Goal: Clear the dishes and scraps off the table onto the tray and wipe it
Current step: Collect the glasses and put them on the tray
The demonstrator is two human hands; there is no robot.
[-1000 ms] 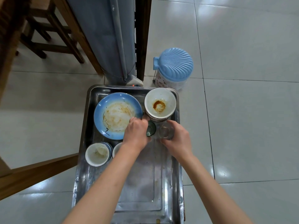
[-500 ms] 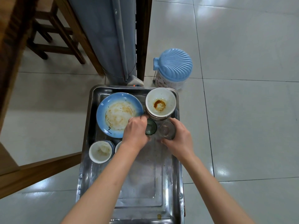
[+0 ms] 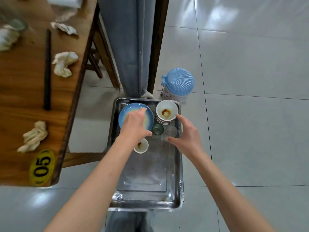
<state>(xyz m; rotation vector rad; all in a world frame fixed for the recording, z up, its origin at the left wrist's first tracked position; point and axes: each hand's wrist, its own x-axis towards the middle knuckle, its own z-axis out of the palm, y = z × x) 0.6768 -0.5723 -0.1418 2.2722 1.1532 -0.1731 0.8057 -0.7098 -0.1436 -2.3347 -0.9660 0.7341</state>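
Your wooden bench [image 3: 25, 84] fills the far left, still carrying crumpled napkins [image 3: 64, 63], a pair of dark chopsticks [image 3: 47, 69] and a yellow "05" tag [image 3: 41, 167] at its near corner. The steel tray [image 3: 145, 181] sits right of it, over the tiled floor. On its far end lie the blue plate [image 3: 123, 116] at left and a stack of white bowls [image 3: 166, 112] at right, with a green glass [image 3: 157, 129] and a clear glass [image 3: 171, 131] just near of them, and a small sauce dish [image 3: 141, 146] nearer still. Your left hand [image 3: 135, 124] hovers over the plate, your right hand [image 3: 189, 134] beside the clear glass; both have their fingers spread loose, holding nothing.
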